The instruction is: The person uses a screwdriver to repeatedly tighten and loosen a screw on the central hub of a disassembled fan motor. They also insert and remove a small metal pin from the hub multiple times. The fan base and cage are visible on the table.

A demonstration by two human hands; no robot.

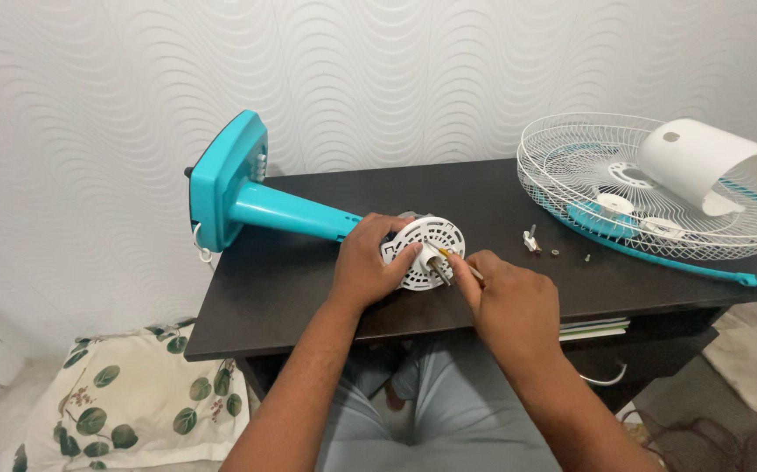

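Fan motor housing (431,249), guard (649,188) & blade already removed, is steadied in left hand (369,267) grip while right hand (509,301) pinches screwdriver (461,267) at its shaft; screws (571,255) lie on surface (291,280).

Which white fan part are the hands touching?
The round slotted white motor cover on the teal stand, held by the left hand. The white grille and curved white shell lie untouched at the right.

Gripped the white motor housing (426,249) with the left hand (368,262), thumb on its face beside the metal shaft (440,272). Held a thin tool (464,266) in the right hand (509,297), tip against that face. Lay across a dark table (308,288), turquoise stand (256,197) toward the wall. Wire grille (649,188), white cover (706,162), small screws (553,253) off right.
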